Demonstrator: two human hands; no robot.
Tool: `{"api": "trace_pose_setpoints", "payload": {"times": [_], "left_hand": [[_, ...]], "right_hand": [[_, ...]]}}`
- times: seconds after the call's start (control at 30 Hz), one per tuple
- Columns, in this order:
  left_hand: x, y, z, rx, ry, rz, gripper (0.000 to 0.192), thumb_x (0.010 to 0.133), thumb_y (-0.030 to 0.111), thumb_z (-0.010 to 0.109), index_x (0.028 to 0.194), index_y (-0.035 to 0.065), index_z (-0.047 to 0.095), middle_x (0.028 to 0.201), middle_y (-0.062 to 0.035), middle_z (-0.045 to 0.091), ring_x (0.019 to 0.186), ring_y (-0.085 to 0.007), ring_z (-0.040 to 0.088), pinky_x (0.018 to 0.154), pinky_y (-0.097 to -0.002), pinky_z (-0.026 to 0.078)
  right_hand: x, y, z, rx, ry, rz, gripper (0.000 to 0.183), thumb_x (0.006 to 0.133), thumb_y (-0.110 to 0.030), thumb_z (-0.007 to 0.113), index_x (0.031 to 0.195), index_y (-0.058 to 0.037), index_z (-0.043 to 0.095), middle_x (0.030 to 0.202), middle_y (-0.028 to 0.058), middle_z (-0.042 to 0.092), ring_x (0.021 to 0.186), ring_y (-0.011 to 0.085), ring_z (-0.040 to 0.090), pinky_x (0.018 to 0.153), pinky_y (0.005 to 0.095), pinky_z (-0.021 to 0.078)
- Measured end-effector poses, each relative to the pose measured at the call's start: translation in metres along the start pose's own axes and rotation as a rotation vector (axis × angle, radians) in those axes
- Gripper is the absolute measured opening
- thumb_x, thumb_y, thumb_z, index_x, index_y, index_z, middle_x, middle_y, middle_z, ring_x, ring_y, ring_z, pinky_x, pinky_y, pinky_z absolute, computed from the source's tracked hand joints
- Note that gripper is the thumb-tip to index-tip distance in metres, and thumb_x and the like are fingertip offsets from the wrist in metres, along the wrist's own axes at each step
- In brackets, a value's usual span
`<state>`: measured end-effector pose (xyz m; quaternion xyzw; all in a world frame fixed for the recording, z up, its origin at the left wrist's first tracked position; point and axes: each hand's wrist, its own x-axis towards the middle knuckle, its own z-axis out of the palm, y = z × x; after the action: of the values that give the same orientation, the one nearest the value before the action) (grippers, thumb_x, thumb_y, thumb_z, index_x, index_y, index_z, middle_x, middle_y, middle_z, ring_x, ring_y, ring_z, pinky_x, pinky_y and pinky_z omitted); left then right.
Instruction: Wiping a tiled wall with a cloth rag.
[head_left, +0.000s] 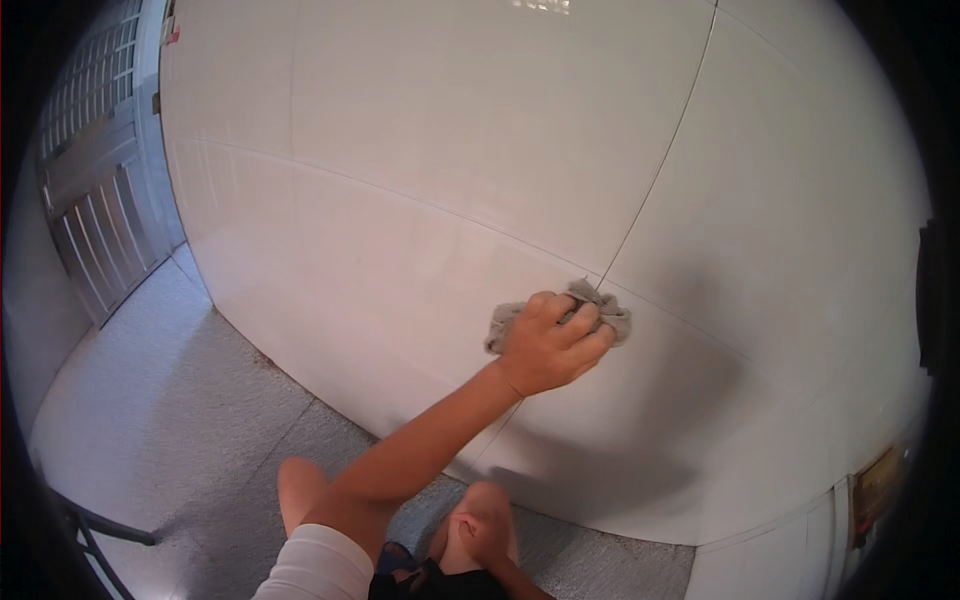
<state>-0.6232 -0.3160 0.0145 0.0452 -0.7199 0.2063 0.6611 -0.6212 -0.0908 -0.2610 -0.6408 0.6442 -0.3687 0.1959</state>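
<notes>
My left hand (559, 341) presses a crumpled grey cloth (621, 319) against a glossy, pale tiled wall (420, 247). Its fingers are bent over the cloth, which bulges out on both sides. The cloth lies about where two thin tile joints cross. A white sleeve (319, 566) covers the upper part of that arm. Low in the view, my right hand (491, 540) rests by my bent right knee (484, 499); its fingers are partly hidden and I see no object in it.
A metal door with bars (105, 225) stands at the far left. Rough grey floor (217, 405) meets the wall's lower edge. Dark tubular legs (112, 529) rise at the lower left. A brownish panel (877, 487) shows at the lower right, a dark object (928, 296) at the right rim.
</notes>
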Motion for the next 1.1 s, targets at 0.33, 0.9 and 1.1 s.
{"api": "trace_pose_setpoints", "payload": {"times": [0.33,0.9,1.1], "left_hand": [[-0.056,-0.14,-0.082,0.415,0.278,-0.796,0.031,0.082,0.008,0.061,0.11,-0.0013,0.053,0.108,-0.0189,0.05,0.106,-0.0377,0.043,0.095,-0.0473,0.034],[-0.087,-0.095,-0.058,0.321,0.074,-0.498,0.026,0.071,0.009,0.069,0.097,0.0097,0.064,0.105,-0.0169,0.053,0.099,-0.0337,0.049,0.084,-0.0449,0.042],[-0.075,-0.133,-0.088,0.458,0.265,-1.058,0.025,0.087,0.01,0.058,0.108,-0.0025,0.053,0.109,-0.0203,0.049,0.104,-0.0371,0.045,0.093,-0.0443,0.034]], "right_hand": [[0.0,0.018,0.009,0.109,0.073,-0.068,0.013,0.082,-0.009,0.059,0.087,-0.0101,0.071,0.085,0.0112,0.068,0.082,0.0326,0.061,0.077,0.0417,0.0449],[-0.001,0.017,0.01,0.0,0.147,-0.061,0.014,0.078,-0.012,0.061,0.084,-0.0112,0.074,0.073,0.0136,0.064,0.072,0.0349,0.058,0.072,0.0434,0.0452],[0.008,0.009,0.0,-0.061,0.054,-0.083,0.015,0.084,-0.014,0.057,0.088,-0.012,0.072,0.083,0.0113,0.068,0.083,0.0332,0.061,0.081,0.0424,0.0443]]}}
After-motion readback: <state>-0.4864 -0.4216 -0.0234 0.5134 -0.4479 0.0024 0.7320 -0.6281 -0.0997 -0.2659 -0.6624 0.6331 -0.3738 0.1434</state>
